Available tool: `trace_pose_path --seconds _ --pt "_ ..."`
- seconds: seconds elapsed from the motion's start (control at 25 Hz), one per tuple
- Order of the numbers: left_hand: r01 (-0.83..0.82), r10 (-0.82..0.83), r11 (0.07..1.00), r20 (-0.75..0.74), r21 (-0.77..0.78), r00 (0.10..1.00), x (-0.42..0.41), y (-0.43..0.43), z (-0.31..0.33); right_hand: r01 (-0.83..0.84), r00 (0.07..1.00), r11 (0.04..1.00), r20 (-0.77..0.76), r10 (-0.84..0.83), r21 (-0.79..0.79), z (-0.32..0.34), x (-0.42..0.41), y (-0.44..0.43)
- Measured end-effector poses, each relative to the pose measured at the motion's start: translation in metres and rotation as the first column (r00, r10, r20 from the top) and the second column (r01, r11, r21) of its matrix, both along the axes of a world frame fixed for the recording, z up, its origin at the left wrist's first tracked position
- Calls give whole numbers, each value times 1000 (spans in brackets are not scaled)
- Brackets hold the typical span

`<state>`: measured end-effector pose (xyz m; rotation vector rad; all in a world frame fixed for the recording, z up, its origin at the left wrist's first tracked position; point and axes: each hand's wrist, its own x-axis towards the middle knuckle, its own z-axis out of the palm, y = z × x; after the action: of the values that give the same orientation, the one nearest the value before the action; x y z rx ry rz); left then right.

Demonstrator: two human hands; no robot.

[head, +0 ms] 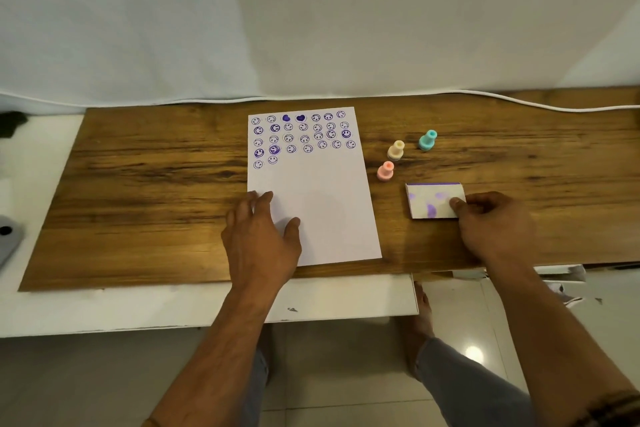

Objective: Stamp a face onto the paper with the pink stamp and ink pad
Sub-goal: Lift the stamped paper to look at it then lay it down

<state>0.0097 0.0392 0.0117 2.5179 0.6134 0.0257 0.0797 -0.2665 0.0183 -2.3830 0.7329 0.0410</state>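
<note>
Head view: right hand (pixel 491 222) fingers pinch the closed ink pad (pixel 434 201) right of the paper (pixel 311 191); left hand (pixel 261 236) lies flat, fingers spread. Pad might slide when opened.

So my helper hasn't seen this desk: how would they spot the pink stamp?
Find the white paper on the wooden board. Just off its right edge stand three small stamps in a diagonal line. The pink stamp is the nearest, closest to the paper; the others are cream and teal.

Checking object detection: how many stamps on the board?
3, all upright, right of the paper: pink stamp nearest the ink pad, cream stamp behind it, teal stamp farthest back. Neither hand hides another, as far as visible.
</note>
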Motion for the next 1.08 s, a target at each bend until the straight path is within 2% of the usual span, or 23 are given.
trace_pose_path --seconds 0.16,0.24,0.32,0.36,0.44,0.52,0.6,0.68,0.76,0.8,0.84,0.92,1.0,1.08 --pt "-42 48 997 -111 62 993 -1 -1 -3 -116 982 988 138 130 -100 7 -5 20" --pt "-42 50 996 -120 73 992 -1 -2 -5 -347 907 930 209 365 -119 6 -17 55" --pt "-24 31 997 -107 69 994 -2 -4 -7 -597 767 781 153 623 -185 -5 -37 96" --pt "-13 19 998 -106 57 994 -2 -5 -7 -667 712 712 96 696 -220 -12 -46 111" --pt "-8 8 1000 -97 0 995 -1 -7 -5 -698 668 646 44 743 -309 -24 -56 125" --pt "-56 48 988 -56 -146 997 2 -7 -1 -682 671 643 52 740 -349 -26 -54 125" --pt "-131 151 904 19 -406 988 7 -5 4 -675 669 641 66 741 -365 -28 -52 124" --pt "-217 326 725 48 -654 944 13 2 10 -672 669 643 70 740 -367 -30 -54 125" --pt "-311 479 515 -33 -798 877 18 15 12 -678 665 641 73 744 -359 -30 -54 125" --pt "-346 505 478 -70 -807 860 20 22 11 -684 663 640 69 746 -349 -30 -53 125" --pt "-373 506 507 -82 -777 859 21 28 9 -693 662 639 57 747 -334 -29 -52 124" --pt "-393 476 647 -57 -653 878 19 34 4 -710 656 638 47 753 -299 -29 -50 122" --pt "-368 442 741 -5 -561 897 16 33 4 -697 673 672 95 734 -252 -28 -49 121" --pt "-361 458 737 30 -572 888 16 32 4 -630 746 759 142 651 -165 -23 -45 121"
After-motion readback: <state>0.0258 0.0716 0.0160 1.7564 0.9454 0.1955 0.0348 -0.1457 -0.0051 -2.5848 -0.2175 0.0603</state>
